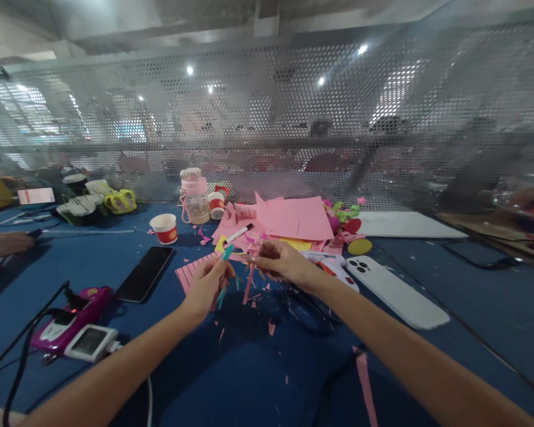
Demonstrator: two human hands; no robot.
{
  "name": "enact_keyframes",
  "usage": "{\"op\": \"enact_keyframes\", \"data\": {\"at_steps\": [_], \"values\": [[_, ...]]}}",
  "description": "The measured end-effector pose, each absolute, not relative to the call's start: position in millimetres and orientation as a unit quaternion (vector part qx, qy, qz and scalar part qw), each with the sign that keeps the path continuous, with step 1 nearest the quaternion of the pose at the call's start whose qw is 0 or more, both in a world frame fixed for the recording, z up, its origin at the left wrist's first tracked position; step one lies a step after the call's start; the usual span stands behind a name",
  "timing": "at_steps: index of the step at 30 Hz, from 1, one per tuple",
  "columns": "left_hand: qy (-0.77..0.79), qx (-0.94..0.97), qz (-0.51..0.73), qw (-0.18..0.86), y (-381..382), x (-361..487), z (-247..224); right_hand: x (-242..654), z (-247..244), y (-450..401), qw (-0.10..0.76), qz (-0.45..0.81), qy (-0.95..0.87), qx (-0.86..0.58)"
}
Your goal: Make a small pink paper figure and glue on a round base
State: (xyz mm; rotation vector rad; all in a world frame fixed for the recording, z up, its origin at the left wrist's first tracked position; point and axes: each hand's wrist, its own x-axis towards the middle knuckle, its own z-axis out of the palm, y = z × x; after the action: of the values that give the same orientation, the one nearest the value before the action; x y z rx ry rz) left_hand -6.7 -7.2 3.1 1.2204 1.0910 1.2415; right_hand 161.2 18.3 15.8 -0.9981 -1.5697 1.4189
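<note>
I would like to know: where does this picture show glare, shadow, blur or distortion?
Head view: bright spots glare at the perforated screen; head view: soft shadow darkens the blue table below the left hand and right hand, whose fingers look slightly blurred; head view: forearms seem stretched toward the lower corners.
</note>
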Motion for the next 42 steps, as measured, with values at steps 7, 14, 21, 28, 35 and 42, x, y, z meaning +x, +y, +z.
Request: {"op": "enact_keyframes", "data": {"at_steps": [7, 14, 21, 28, 35, 42], "values": [[0.445, 0.5, 0.518, 0.532, -5.3, -6.1, 2.9, 161.6, 14.0, 19.1, 0.439, 0.578, -0.563, -0.396], [0.409, 0.572, 0.448, 0.552, -1.0, -6.5, -4.8, 169.7, 16.7, 28.2, 0.479, 0.519, -0.571, -0.417], [0.455, 0.61, 0.433, 0.483, 3.0, -12.2, -8.6, 174.9, 20.2, 29.7, 0.459, 0.5, -0.607, -0.413], [0.426, 0.592, 0.517, 0.449, 1.0, -12.6, 1.6, 169.7, 21.2, 22.8, 0.419, 0.533, -0.607, -0.414], [0.461, 0.581, 0.402, 0.537, 1.0, -6.9, -2.5, 162.7, 22.9, 15.9, 0.414, 0.485, -0.655, -0.406], [0.447, 0.556, 0.418, 0.563, -3.9, -3.2, -3.2, 155.4, 21.1, 9.2, 0.429, 0.461, -0.66, -0.41]]}}
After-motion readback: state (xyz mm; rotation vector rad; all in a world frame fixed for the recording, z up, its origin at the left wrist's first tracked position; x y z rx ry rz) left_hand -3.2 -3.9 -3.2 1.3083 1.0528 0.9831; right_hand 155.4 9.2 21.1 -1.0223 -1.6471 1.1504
